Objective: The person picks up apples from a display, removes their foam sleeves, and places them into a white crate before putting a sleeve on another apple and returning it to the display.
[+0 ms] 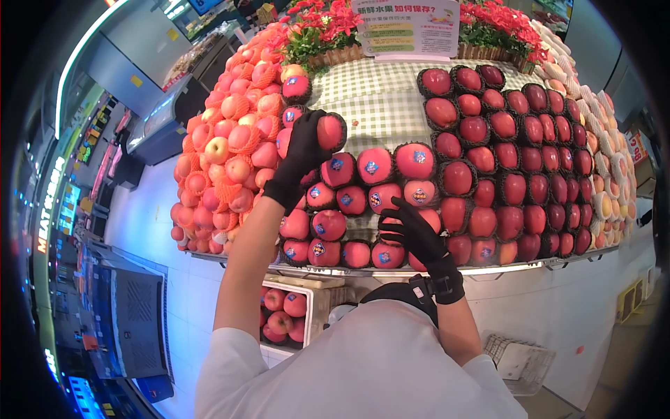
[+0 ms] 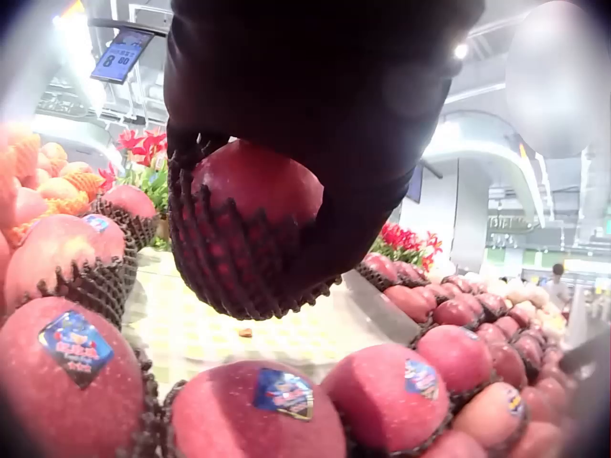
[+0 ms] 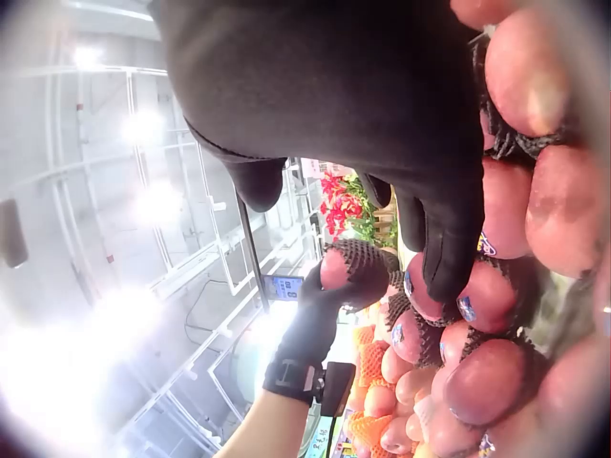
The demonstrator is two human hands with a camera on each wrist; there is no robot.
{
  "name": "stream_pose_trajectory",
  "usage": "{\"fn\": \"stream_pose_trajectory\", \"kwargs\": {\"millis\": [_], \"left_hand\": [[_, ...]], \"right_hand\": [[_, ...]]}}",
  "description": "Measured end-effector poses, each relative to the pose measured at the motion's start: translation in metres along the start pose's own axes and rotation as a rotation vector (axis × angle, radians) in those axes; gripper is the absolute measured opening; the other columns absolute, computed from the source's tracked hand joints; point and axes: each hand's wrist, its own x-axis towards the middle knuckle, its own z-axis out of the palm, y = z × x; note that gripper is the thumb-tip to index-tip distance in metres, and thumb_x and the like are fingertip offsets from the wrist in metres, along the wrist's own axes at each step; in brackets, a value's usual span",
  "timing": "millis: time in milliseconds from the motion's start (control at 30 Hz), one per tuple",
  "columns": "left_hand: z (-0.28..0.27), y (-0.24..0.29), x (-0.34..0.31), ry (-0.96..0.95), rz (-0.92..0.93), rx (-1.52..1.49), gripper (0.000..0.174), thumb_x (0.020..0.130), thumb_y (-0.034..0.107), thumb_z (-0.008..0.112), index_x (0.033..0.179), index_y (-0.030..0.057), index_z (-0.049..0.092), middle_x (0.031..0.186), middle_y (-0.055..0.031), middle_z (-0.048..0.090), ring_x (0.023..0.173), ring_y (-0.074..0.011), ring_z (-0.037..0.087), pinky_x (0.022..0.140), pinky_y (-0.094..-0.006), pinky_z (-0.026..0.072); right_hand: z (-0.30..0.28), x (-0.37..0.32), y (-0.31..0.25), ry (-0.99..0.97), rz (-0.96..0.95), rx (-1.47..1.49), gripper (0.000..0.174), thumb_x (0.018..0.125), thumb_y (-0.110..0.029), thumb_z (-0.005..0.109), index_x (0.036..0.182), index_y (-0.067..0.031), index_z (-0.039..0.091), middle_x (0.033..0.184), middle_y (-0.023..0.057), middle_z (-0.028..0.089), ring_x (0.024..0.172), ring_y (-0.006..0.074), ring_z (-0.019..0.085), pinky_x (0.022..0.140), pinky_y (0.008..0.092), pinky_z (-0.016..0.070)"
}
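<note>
In my gloved left hand (image 1: 304, 155) I grip a red apple (image 1: 331, 133) in a black foam net, raised over the left part of the display. The left wrist view shows the thumb and fingers wrapped round this netted apple (image 2: 256, 186), with stickered apples (image 2: 258, 410) below it. My gloved right hand (image 1: 417, 236) lies over the front rows, its fingers spread, close by an apple (image 1: 420, 193) with a blue sticker. From the right wrist, the fingers (image 3: 449, 243) reach down against the apples, held loosely straight. Several stickered apples (image 1: 375, 166) form rows between the hands.
A checkered cloth (image 1: 370, 94) covers the display behind the rows. Orange-netted apples (image 1: 237, 140) pile up at left; darker apples (image 1: 513, 188) fill the right. A sign (image 1: 408, 31) and red flowers (image 1: 502, 28) stand at the back. Below the front edge is a white box (image 1: 317, 311) of apples.
</note>
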Motion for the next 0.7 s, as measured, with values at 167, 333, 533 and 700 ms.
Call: {"fn": "stream_pose_trajectory", "kwargs": {"millis": [167,333,533,700], "left_hand": [[0.034,-0.042,0.015,-0.139,-0.071,0.063,0.067,0.055,0.026,0.087,0.114,0.0102,0.059,0.113,-0.0168,0.061,0.108,-0.0391,0.056,0.093,-0.0474,0.0454],[0.041,-0.053,0.015,-0.205,-0.091,-0.005,0.068,0.052,0.032,0.089,0.111,0.0119,0.062,0.113,-0.0164,0.062,0.107,-0.0383,0.058,0.093,-0.0469,0.0473],[0.042,-0.065,0.014,-0.287,-0.200,-0.069,0.069,0.051,0.026,0.090,0.112,0.0100,0.061,0.117,-0.0160,0.063,0.113,-0.0377,0.057,0.096,-0.0468,0.0466],[0.044,-0.084,-0.003,-0.335,-0.209,-0.221,0.090,0.055,0.024,0.093,0.132,0.0050,0.050,0.132,-0.0193,0.055,0.127,-0.0340,0.050,0.105,-0.0425,0.0427]], "right_hand": [[-0.008,-0.010,-0.005,0.014,-0.014,0.009,0.053,0.100,-0.024,0.053,0.146,-0.0112,0.032,0.131,0.0064,0.053,0.112,0.0212,0.060,0.094,0.0374,0.0517],[-0.023,-0.016,0.000,0.059,-0.033,-0.002,0.052,0.100,-0.024,0.054,0.146,-0.0095,0.034,0.129,0.0057,0.054,0.111,0.0209,0.060,0.091,0.0358,0.0523],[-0.030,-0.015,0.007,0.053,-0.040,0.002,0.051,0.099,-0.024,0.055,0.145,-0.0096,0.037,0.127,0.0050,0.055,0.109,0.0201,0.060,0.091,0.0359,0.0522],[-0.035,-0.012,0.008,0.057,-0.014,-0.016,0.053,0.098,-0.025,0.056,0.145,-0.0095,0.037,0.126,0.0049,0.056,0.109,0.0201,0.060,0.091,0.0359,0.0520]]}}
